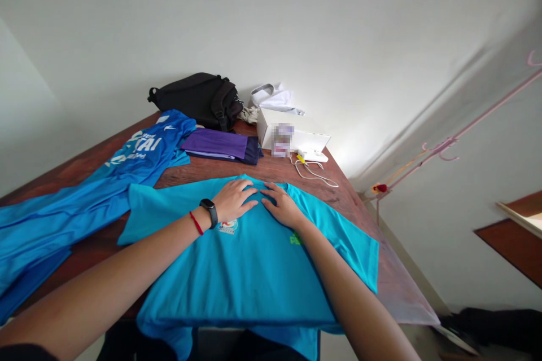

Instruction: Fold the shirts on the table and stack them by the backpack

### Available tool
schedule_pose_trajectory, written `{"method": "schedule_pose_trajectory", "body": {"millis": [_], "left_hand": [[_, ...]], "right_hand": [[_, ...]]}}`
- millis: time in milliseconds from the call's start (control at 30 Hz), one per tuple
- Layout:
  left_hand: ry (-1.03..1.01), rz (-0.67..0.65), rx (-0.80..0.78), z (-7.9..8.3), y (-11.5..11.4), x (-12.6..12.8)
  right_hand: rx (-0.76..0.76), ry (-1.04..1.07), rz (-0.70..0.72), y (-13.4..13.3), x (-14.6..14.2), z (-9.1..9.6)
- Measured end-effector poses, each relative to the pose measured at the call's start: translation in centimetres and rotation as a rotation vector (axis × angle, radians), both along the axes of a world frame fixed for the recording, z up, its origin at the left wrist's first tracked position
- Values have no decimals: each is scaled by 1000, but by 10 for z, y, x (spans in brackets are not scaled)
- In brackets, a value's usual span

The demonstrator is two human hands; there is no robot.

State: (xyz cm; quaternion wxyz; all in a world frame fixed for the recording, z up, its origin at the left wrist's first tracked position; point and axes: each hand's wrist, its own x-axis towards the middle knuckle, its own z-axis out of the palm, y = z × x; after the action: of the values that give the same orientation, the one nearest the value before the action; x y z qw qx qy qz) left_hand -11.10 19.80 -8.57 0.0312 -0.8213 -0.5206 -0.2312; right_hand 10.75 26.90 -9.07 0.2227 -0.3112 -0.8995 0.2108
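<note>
A turquoise T-shirt [254,271] lies spread front side up, its collar toward the wall and its hem hanging over the near table edge. My left hand [232,200] rests palm down on the shirt just below the collar, fingers spread; a black band and a red string circle that wrist. Close beside it, my right hand [283,206] lies flat on the cloth with its fingers apart, pointing toward the left hand. Neither hand grips the fabric. A small logo [227,227] shows by the left wrist, and green print is partly covered by the right forearm.
On the wooden table [203,172], a blue printed jersey [122,175] sprawls at left. Folded purple clothing [218,144], a black backpack [195,96], a white box [313,138], a white cable [315,175] and white cloth [275,97] lie behind. A pink rack pole [474,124] stands at right.
</note>
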Motion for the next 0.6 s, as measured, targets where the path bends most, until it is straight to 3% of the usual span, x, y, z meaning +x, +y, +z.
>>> {"method": "schedule_pose_trajectory", "body": {"millis": [600], "left_hand": [[17, -2, -11, 2, 0, 1]], "right_hand": [[-8, -14, 5, 1, 0, 0]]}}
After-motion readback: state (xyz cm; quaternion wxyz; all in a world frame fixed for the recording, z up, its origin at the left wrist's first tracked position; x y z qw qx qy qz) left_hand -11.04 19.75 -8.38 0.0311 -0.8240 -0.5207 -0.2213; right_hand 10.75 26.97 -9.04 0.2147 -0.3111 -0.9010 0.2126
